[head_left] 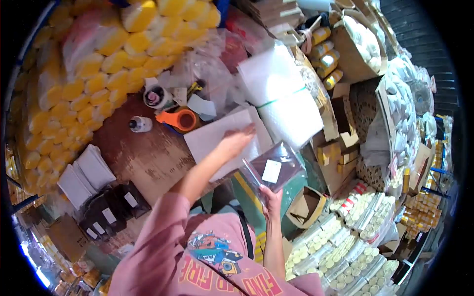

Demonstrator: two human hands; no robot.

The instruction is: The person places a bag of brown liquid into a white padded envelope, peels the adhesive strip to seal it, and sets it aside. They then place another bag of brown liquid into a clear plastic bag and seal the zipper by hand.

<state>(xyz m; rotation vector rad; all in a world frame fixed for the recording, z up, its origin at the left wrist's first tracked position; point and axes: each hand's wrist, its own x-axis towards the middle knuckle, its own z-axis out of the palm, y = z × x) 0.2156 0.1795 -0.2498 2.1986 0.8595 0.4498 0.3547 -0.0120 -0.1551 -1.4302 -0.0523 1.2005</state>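
My right hand grips the lower edge of a dark flat packet in a clear sleeve, thumb on its near face. A white label is stuck on the packet. My left hand lies over a stack of white flat sheets or pouches on the table, fingers stretched toward its right part. Whether its fingertips pinch a sheet is hard to see. Right behind the stack stands a large roll of white bubble wrap with a green band around it.
An orange tape dispenser, a small white bottle and a cup of tools stand on the worn table. Dark labelled packets and white pouches lie at left. Yellow-and-white packs are piled behind. An open carton sits at right.
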